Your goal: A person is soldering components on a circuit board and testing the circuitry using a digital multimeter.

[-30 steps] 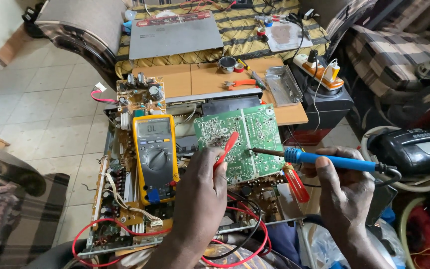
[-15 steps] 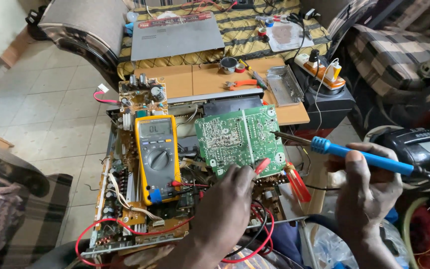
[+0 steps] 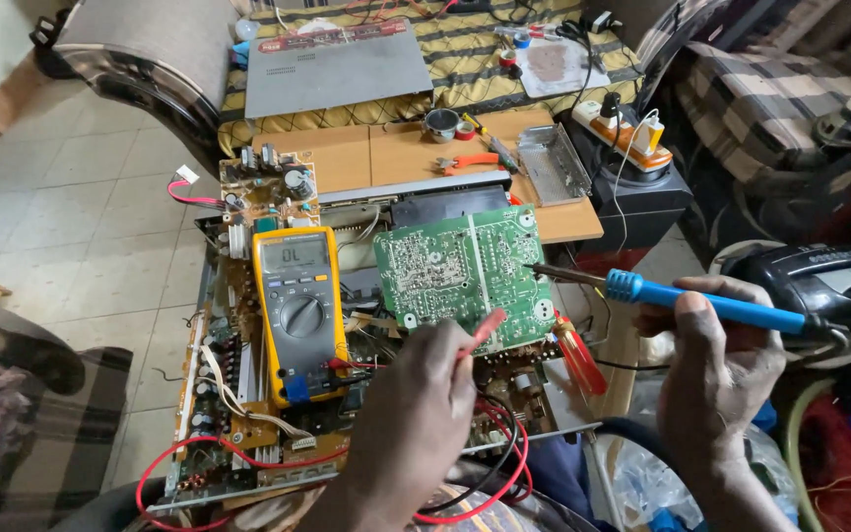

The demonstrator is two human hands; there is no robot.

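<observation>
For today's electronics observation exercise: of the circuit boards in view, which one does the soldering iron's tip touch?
The green board, solder side up, right of the yellow multimeter. The blue-handled soldering iron in the right hand touches its right edge; the brownish boards don't.

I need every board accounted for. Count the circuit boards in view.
3. A green board stands tilted at centre, by the left hand. A small tan board lies behind the yellow meter. A long tan board lies under the meter. More may be hidden.
</observation>
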